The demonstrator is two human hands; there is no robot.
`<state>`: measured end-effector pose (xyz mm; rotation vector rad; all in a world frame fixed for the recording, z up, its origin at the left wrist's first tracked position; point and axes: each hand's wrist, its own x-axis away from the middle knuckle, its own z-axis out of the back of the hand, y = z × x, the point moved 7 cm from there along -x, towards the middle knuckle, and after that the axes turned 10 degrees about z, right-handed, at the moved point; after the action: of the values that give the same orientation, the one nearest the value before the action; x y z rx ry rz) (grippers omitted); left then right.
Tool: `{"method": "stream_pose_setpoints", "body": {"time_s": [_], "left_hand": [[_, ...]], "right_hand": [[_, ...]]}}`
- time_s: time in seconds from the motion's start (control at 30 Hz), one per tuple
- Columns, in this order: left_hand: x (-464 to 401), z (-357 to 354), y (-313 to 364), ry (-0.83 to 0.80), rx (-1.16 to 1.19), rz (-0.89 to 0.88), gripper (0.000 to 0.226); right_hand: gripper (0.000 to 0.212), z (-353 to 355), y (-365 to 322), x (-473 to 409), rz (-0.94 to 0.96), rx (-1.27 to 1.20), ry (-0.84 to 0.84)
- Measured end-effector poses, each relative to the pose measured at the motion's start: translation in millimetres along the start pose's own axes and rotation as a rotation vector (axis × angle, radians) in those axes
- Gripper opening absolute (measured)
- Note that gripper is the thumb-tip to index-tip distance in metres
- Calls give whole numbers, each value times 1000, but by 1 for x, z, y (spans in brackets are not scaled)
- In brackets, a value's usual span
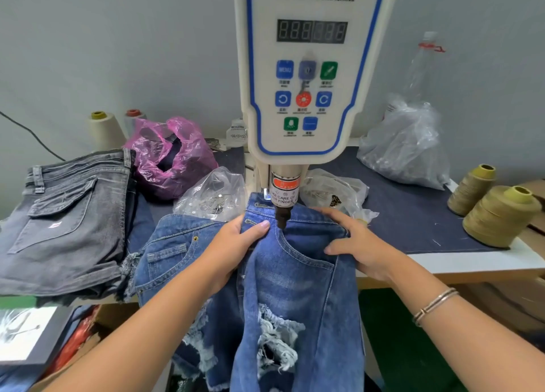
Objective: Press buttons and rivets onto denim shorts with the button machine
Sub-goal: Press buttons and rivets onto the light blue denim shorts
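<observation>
Two thread cones (pixel 491 206) right, grey shorts (pixel 65 223) left, pink bag (pixel 174 156) behind

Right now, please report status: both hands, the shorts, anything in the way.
Left hand and right hand both grip blue denim shorts. Pocket corner sits under the press head. Left thumb close beside it; nothing else blocks.

Single head-worn view, forward and downward, close above the button machine (pixel 309 67)
</observation>
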<state>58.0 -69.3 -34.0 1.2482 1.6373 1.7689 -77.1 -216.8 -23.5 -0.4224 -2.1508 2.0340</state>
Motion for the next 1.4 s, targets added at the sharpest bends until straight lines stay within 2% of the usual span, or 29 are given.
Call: {"method": "stream_pose_setpoints", "body": {"time_s": [0.07,0.23,0.33,0.43,0.53,0.73,0.97,1.13,1.3,1.4], "left_hand": [[-4,0,-4,8,41,62,40],[-11,0,-7,80,-4,95,52],[-12,1,-9,81,-4,73,33],[-8,6,-11,108,3,33,19],[-3,8,-12,136,8,4,17],[2,3,-5,187,-86,-67,17],[1,-6,-8,97,-130,-46,24],[0,-6,-11,90,-85,-34,36],[3,-4,-10,123,-56,-34,67],[5,-6,-9,122,-74,-72,47]], "right_hand": [[69,1,4,-4,-3,-87,64],[69,2,11,-11,6,-174,222],[50,-3,7,-10,19,-179,142],[69,-7,3,-8,-14,81,5],[86,-8,2,-9,-54,266,-86],[91,-11,4,-8,-103,371,-193],[75,-6,14,3,-150,-53,-136],[70,-9,17,4,-136,-132,-120],[58,-5,19,4,-183,-156,-30],[33,-6,24,4,-242,-267,64]]}}
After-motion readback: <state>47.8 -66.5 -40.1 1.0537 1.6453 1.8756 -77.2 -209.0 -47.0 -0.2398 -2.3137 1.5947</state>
